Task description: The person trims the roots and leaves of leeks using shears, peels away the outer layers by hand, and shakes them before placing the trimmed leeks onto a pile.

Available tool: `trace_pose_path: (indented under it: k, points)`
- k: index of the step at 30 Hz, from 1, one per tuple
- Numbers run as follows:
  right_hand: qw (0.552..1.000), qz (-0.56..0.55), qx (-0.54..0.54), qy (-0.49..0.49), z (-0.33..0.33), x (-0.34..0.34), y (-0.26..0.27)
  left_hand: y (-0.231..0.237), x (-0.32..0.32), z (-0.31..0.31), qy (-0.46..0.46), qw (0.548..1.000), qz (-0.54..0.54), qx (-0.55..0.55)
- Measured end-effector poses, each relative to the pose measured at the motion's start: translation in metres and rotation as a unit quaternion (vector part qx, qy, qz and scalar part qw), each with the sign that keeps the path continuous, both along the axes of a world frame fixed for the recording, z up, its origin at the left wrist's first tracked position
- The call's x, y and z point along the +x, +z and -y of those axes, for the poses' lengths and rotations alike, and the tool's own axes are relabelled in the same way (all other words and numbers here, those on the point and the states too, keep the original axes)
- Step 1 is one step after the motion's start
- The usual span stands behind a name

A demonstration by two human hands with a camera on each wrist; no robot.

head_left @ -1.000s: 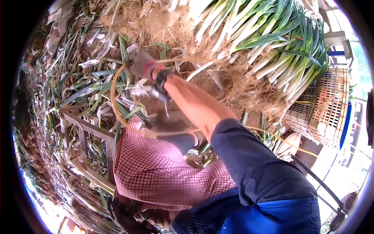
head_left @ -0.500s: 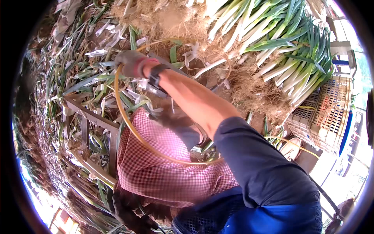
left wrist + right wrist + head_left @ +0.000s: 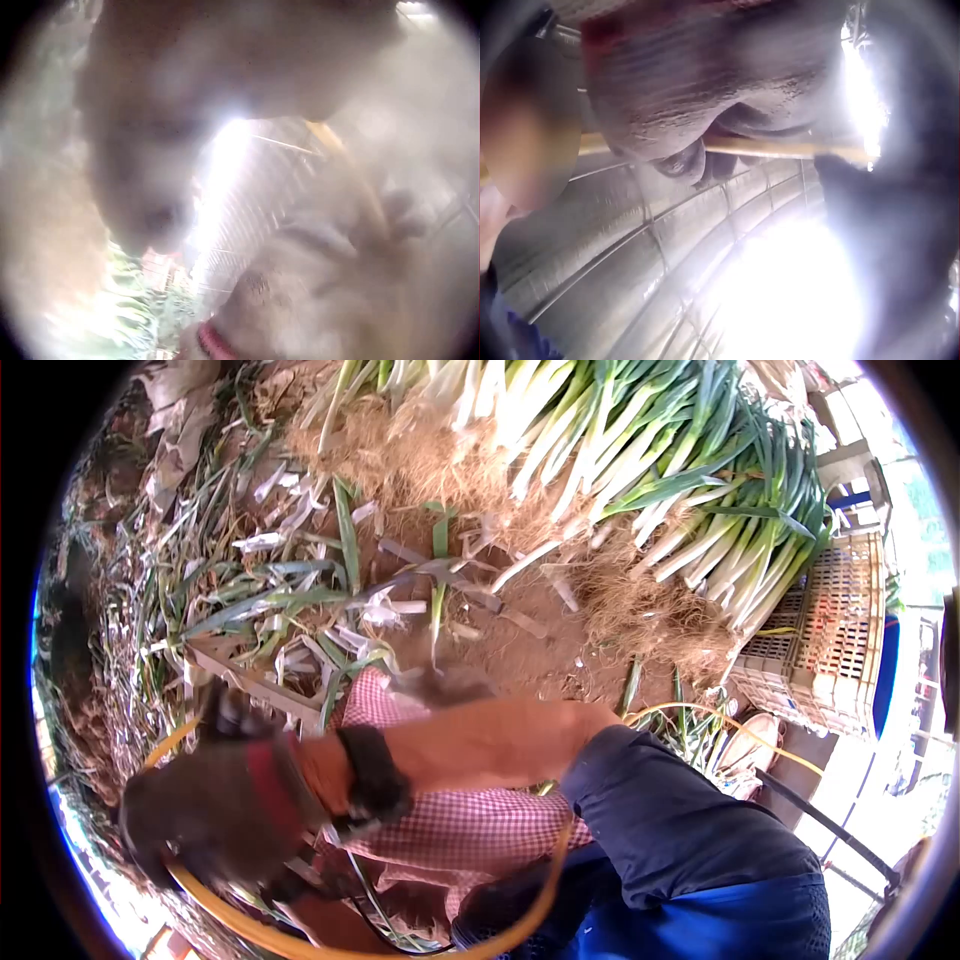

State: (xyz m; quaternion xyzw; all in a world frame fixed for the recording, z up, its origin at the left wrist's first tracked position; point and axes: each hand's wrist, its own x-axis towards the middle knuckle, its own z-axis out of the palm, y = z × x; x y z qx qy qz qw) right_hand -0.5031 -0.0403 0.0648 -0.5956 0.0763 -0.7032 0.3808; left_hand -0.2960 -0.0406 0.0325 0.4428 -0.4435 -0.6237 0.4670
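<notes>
Right wrist view gives me the clearest read: the right hand has its gloved fingers curled round a yellow strap, which runs out past both sides of the fist. From my station I also see the strap on the head camera, dropping below that hand in a loose loop that swings back under the forearm. Left wrist footage is badly blurred; I make out the left hand as a dark shape close to the right hand, with the strap reaching up toward it, but I cannot tell how far its fingers are bent or whether it has hold of anything. Just behind the right hand sits a black wristband, and the bare forearm leads to a dark sleeve. Checkered cloth lies beneath that forearm. Just ahead of the hand is a metal frame, and beyond it trimmed leaves litter the soil. Farther ahead, well off to the hand's right, I have a heap of leeks, their brown roots facing back toward the person. A slatted plastic crate stands past the heap, farthest to the hand's right.
</notes>
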Motion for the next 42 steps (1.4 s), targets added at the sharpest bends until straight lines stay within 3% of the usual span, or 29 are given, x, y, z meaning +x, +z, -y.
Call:
trace_pose_path:
  k: [1, 4, 7, 8, 9, 10, 11, 12, 14, 15, 17, 18, 19, 20, 21, 22, 23, 25, 27, 28, 30, 35, 37, 40, 41, 42]
  points:
    - [0.999, 0.018, -0.027, -0.029, -0.010, -0.001, 0.008, 0.006, -0.007, 0.014, -0.023, 0.999, -0.036, -0.010]
    - [0.999, -0.011, -0.019, 0.038, -0.035, -0.024, 0.007, 0.023, -0.025, 0.051, -0.093, 0.988, -0.124, -0.029]
    - [0.997, -0.043, -0.041, -0.053, -0.070, -0.075, -0.026, 0.036, -0.040, 0.082, -0.171, 0.966, -0.190, -0.032]
    - [0.961, -0.210, -0.067, -0.167, -0.081, -0.093, -0.038, 0.037, -0.048, 0.090, -0.206, 0.955, -0.210, -0.027]
    - [0.884, -0.368, -0.088, -0.274, -0.090, -0.110, -0.047, 0.038, -0.057, 0.098, -0.237, 0.944, -0.228, -0.024]
    - [0.841, -0.458, -0.086, -0.274, -0.097, -0.128, -0.051, 0.035, -0.069, 0.101, -0.257, 0.937, -0.238, -0.017]
    - [0.790, -0.543, -0.085, -0.272, -0.100, -0.144, -0.056, 0.032, -0.080, 0.099, -0.217, 0.952, -0.216, -0.027]
    - [0.783, -0.558, -0.003, -0.276, -0.100, -0.153, -0.066, 0.023, -0.096, 0.096, -0.152, 0.977, -0.140, -0.060]
    - [0.738, -0.599, 0.110, -0.292, -0.088, -0.174, -0.103, 0.002, -0.120, 0.089, -0.171, 0.983, -0.061, -0.005]
    - [0.704, -0.626, 0.139, -0.306, -0.074, -0.186, -0.126, 0.004, -0.151, 0.061, -0.116, 0.993, 0.009, 0.006]
    - [0.558, -0.766, 0.232, -0.220, -0.067, -0.207, -0.152, -0.064, -0.129, 0.076, -0.211, 0.970, -0.043, 0.109]
    - [0.657, -0.603, 0.415, -0.181, -0.066, -0.218, -0.168, -0.090, -0.124, 0.070, -0.206, 0.965, -0.028, 0.157]
    - [0.710, -0.396, 0.569, -0.125, -0.069, -0.224, -0.188, -0.097, -0.118, 0.062, -0.200, 0.962, -0.018, 0.183]
    - [0.711, -0.396, 0.568, -0.122, -0.075, -0.227, -0.210, -0.104, -0.112, 0.054, -0.195, 0.959, -0.009, 0.208]
    - [0.743, -0.171, 0.634, -0.128, -0.084, -0.228, -0.235, -0.101, -0.111, 0.038, -0.172, 0.958, 0.041, 0.224]
    - [0.731, 0.065, 0.667, -0.128, -0.095, -0.228, -0.259, -0.098, -0.108, 0.027, -0.151, 0.954, 0.093, 0.241]
    - [0.729, 0.068, 0.669, -0.126, -0.104, -0.233, -0.279, -0.094, -0.106, 0.023, -0.150, 0.953, 0.097, 0.244]
    - [0.637, 0.073, 0.734, -0.225, -0.123, -0.241, -0.319, -0.090, -0.098, 0.019, -0.060, 0.967, 0.123, 0.213]
    - [0.578, 0.104, 0.776, -0.229, -0.140, -0.265, -0.373, -0.092, -0.085, 0.018, -0.082, 0.972, 0.077, 0.204]
    - [0.575, 0.104, 0.779, -0.227, -0.142, -0.273, -0.371, -0.087, -0.089, 0.016, -0.075, 0.973, 0.078, 0.203]
    - [0.495, 0.059, 0.827, -0.261, -0.142, -0.287, -0.370, -0.082, -0.098, 0.013, -0.059, 0.977, 0.087, 0.186]
    - [0.537, 0.034, 0.806, -0.247, -0.121, -0.308, -0.423, -0.078, -0.114, 0.012, -0.086, 0.981, 0.080, 0.153]
    - [0.540, -0.031, 0.782, -0.308, -0.109, -0.315, -0.444, -0.077, -0.120, 0.012, -0.084, 0.978, 0.118, 0.152]
    - [0.563, -0.018, 0.773, -0.290, -0.115, -0.327, -0.463, -0.070, -0.133, 0.013, -0.071, 0.972, 0.152, 0.166]
    - [0.570, -0.012, 0.762, -0.307, -0.122, -0.327, -0.467, -0.067, -0.136, 0.012, -0.055, 0.967, 0.177, 0.174]
    - [0.552, 0.065, 0.744, -0.371, -0.125, -0.319, -0.446, -0.066, -0.139, 0.013, -0.047, 0.967, 0.178, 0.177]
